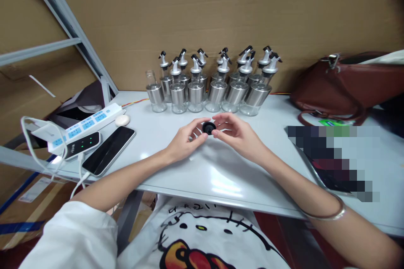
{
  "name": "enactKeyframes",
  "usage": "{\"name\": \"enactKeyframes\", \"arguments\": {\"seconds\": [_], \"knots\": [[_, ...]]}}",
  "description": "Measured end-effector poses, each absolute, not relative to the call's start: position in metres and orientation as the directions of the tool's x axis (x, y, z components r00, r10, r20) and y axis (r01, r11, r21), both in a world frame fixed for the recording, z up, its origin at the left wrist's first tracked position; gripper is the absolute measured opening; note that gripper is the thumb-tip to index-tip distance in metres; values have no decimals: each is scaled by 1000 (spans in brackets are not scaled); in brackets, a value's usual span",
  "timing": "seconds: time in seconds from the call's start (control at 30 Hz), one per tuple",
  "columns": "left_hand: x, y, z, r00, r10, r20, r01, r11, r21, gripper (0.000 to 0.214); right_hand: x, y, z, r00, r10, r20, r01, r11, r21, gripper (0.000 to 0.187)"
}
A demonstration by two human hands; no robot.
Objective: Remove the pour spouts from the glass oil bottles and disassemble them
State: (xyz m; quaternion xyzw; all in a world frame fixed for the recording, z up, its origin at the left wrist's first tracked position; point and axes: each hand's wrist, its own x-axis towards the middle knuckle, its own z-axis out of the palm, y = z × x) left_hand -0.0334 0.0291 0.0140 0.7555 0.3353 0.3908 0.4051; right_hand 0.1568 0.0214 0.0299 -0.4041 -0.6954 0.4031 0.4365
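A small round black piece (208, 128), with a raised rim and a darker centre, is held just above the table by both hands. The fingers and thumb of my left hand (188, 138) close on its left side. On the opposite side, my right hand (235, 134) pinches it near the lower edge. Behind the hands stand several glass bottles in steel sleeves (217, 91), most topped with silver-and-black pourer spouts (224, 63). The leftmost bottle (155, 92) has a bare open neck.
At left on the grey table (189, 176) are a power strip (88, 124), a phone (109, 151), a smaller black device (82, 146) and a round white case (122, 120). A brown leather bag (331, 84) sits at right, near a partly pixelated dark flat object (328, 172). Cardboard (189, 8) backs the table.
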Motion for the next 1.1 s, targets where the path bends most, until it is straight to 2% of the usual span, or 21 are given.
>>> {"name": "enactKeyframes", "arguments": {"seconds": [0.17,0.57,1.1], "knots": [[-34,29,14,469,824,319,220,-459,861,35,157,21,31,-327,909,260,266,352,-897,31],[-32,29,13,456,840,294,85,-370,925,26,155,19,33,-381,888,259,249,368,-896,29],[-33,27,18,501,825,262,173,-392,904,26,150,13,37,-453,863,222,321,390,-863,24]]}}
